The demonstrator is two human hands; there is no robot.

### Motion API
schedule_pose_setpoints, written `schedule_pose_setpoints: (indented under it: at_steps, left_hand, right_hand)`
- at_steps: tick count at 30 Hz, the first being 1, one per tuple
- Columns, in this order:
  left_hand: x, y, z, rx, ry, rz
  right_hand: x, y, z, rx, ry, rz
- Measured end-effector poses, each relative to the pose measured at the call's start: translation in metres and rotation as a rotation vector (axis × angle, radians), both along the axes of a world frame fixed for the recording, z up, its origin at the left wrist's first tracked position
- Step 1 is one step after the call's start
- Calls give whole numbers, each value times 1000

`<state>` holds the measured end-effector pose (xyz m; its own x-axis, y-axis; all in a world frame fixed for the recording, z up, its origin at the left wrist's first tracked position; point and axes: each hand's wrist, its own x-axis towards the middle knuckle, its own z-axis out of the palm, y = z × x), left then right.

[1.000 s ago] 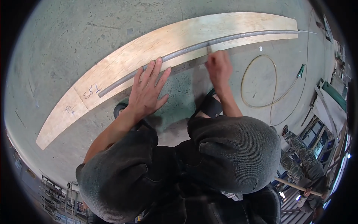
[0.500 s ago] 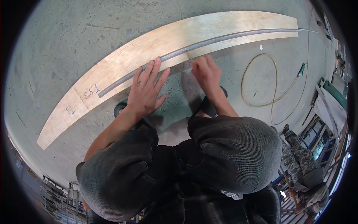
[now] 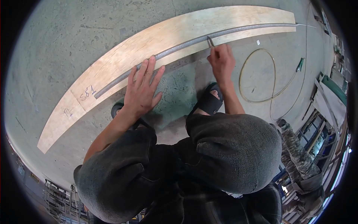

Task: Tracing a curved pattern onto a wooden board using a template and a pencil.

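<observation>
Your right hand is closed in a pinch around a slim stick-like tool, whose dark tip meets, or nearly meets, the near edge of the grey curved strip. Your left hand is spread palm down, grasping nothing; its longer fingertips rest on the strip, with the thumb splayed out over the floor. The step in hand looks like working the tool along that edge while the left fingers steady the strip. Any further stroke would call for light, even contact and firm left fingertips, so the strip does not slide.

Your right forearm rises beyond the right knee and leans inward; your left one slants up and inward from outside the left knee. The strip lies lengthwise on the crescent-shaped plywood panel, a thin pale end jutting past its right side. Farther right, a yellowish hose loops on the concrete floor.
</observation>
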<state>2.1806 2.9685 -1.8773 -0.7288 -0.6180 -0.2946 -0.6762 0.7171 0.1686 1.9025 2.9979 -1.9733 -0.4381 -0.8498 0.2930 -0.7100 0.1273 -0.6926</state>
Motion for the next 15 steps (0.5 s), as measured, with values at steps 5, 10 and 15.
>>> schedule_pose_setpoints:
  at_steps: [5, 10, 15]
  left_hand:
    - [7, 2, 3, 16, 49, 15]
    - [45, 0, 13, 54, 185, 68]
    - [69, 16, 4, -108, 73, 181]
  right_hand:
    - [56, 13, 5, -84, 45, 343]
    - [4, 7, 1, 40, 83, -11]
    - [56, 8, 7, -61, 124, 113]
